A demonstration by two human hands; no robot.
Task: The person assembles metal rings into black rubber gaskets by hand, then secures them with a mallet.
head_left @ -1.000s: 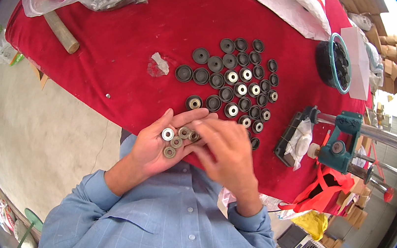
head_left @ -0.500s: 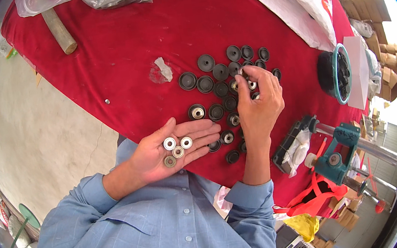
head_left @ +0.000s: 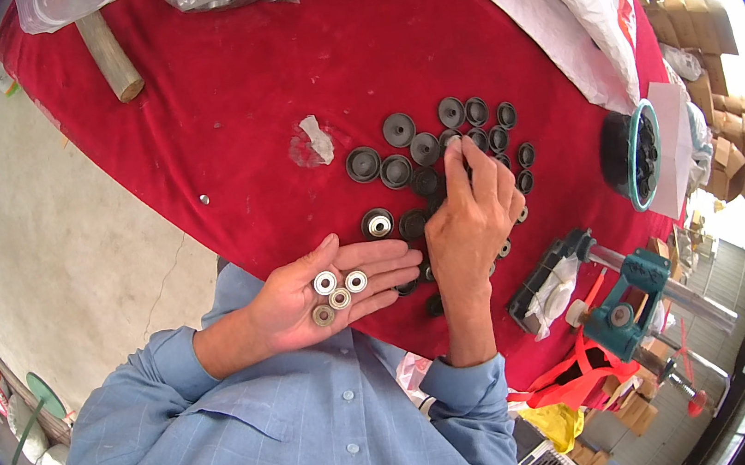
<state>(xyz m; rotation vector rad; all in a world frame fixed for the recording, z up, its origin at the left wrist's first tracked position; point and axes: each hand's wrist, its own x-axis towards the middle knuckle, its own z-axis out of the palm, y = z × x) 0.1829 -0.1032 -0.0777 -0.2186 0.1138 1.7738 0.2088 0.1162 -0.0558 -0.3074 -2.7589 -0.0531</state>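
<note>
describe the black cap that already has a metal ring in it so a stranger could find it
On the red cloth, find the cluster of black round caps. The one sits at its near-left edge, just above the open left hand's fingertips. Unlike its all-black neighbours, it has a shiny silver centre.

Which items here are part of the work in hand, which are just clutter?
In use:
- left hand, open, cupping small metal rings
- right hand, fingertips down among black round caps

Lying about:
- wooden stick
- crumpled scrap
- teal-rimmed tub
- teal press tool
</note>
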